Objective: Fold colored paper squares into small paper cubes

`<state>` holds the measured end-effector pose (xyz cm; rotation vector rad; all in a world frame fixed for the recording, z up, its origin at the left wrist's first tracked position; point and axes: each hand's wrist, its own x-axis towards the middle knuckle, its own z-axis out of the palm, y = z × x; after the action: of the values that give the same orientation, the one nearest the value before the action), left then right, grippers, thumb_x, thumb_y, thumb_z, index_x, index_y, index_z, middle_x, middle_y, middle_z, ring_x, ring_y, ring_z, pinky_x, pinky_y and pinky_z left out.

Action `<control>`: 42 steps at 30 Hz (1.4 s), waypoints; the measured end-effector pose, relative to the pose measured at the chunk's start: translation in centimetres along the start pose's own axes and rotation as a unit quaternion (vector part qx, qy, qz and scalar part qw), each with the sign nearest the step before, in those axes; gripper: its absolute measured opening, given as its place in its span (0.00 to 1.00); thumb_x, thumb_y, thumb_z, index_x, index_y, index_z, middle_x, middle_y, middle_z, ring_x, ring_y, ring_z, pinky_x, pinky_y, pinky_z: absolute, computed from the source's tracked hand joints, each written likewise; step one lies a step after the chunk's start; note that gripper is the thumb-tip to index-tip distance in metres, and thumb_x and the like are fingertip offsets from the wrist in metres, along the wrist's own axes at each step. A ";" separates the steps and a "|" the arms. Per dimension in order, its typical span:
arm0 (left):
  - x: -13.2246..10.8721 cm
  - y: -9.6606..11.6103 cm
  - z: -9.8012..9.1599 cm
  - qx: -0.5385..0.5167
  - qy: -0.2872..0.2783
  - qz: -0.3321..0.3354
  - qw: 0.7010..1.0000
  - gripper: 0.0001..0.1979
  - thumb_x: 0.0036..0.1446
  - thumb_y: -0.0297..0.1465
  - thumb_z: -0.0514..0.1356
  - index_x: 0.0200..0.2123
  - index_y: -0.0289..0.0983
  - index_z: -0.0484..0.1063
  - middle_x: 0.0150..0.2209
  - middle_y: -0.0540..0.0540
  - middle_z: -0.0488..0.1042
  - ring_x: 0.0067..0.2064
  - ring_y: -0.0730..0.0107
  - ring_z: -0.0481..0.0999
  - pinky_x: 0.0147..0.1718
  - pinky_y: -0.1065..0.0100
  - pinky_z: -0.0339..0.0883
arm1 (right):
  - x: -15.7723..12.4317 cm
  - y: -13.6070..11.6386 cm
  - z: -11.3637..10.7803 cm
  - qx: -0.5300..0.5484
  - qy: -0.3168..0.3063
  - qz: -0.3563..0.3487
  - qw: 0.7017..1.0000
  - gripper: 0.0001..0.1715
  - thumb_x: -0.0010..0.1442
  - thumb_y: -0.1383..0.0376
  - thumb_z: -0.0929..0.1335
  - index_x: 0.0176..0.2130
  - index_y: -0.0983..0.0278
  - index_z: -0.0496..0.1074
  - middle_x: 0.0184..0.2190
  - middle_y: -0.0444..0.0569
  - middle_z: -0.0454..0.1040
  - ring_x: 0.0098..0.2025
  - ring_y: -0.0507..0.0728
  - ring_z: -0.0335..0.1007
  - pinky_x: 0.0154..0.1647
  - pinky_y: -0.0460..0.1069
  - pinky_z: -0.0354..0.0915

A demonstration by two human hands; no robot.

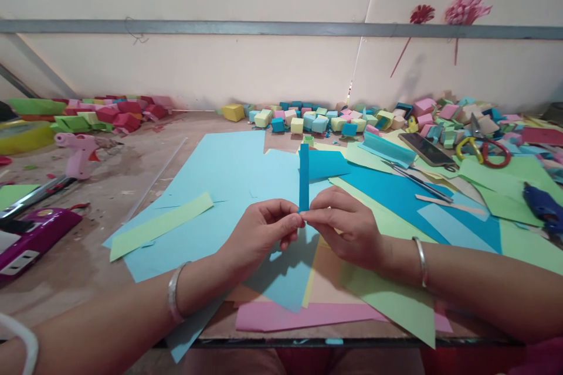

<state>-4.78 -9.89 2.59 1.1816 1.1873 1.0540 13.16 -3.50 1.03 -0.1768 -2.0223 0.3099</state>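
Note:
A narrow dark blue paper strip (304,179) stands upright between my two hands, above the middle of the table. My left hand (268,225) is closed, its thumb and forefinger pinching the strip's lower end. From the other side my right hand (347,222) closes on the same end with its fingertips. The exact fold at the pinched end is hidden by the fingers. Beneath my hands lie light blue paper sheets (220,167). A pale green paper strip (162,225) rests on them to the left.
Small coloured paper cubes (308,122) line the back. Scissors (484,151), a phone (428,149), a dark metal tool (422,181) and a blue glue gun (543,202) lie right among paper sheets. A pink glue gun (78,155) and purple power strip (41,240) are left.

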 end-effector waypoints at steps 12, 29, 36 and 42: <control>-0.1 0.3 0.1 0.112 0.036 0.064 0.991 0.08 0.55 0.33 0.60 0.29 0.34 0.72 0.20 0.53 0.70 0.20 0.78 0.68 0.21 0.75 0.62 | -0.1 -0.8 0.1 0.076 -0.041 0.212 0.973 0.06 0.55 0.70 0.70 0.36 0.63 0.71 0.31 0.46 0.75 0.32 0.51 0.68 0.33 0.47 0.66; -0.7 0.2 0.6 0.243 0.064 0.120 0.960 0.03 0.55 0.29 0.61 0.31 0.36 0.74 0.28 0.50 0.75 0.24 0.75 0.73 0.24 0.72 0.69 | -0.3 -0.7 0.6 0.121 -0.060 0.373 0.918 0.04 0.48 0.72 0.67 0.24 0.64 0.68 0.21 0.41 0.71 0.24 0.48 0.63 0.25 0.43 0.61; -0.5 0.8 0.9 0.113 0.068 0.076 0.988 0.03 0.51 0.28 0.63 0.28 0.34 0.73 0.26 0.50 0.75 0.26 0.74 0.74 0.27 0.73 0.71 | -0.2 -1.1 0.4 0.081 -0.091 0.322 0.939 0.03 0.49 0.71 0.67 0.27 0.64 0.70 0.24 0.41 0.72 0.26 0.48 0.64 0.27 0.43 0.61; -0.5 0.7 0.7 0.131 0.069 0.081 0.986 0.01 0.50 0.27 0.62 0.28 0.35 0.73 0.24 0.51 0.75 0.27 0.74 0.74 0.29 0.72 0.70 | -0.3 -1.4 0.6 0.144 -0.099 0.349 0.921 0.04 0.50 0.73 0.66 0.28 0.64 0.68 0.23 0.40 0.69 0.24 0.47 0.61 0.25 0.43 0.58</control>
<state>-4.11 -10.41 3.35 1.4472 1.3869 1.1404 12.80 -4.98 0.97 -0.7075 -2.0190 1.1051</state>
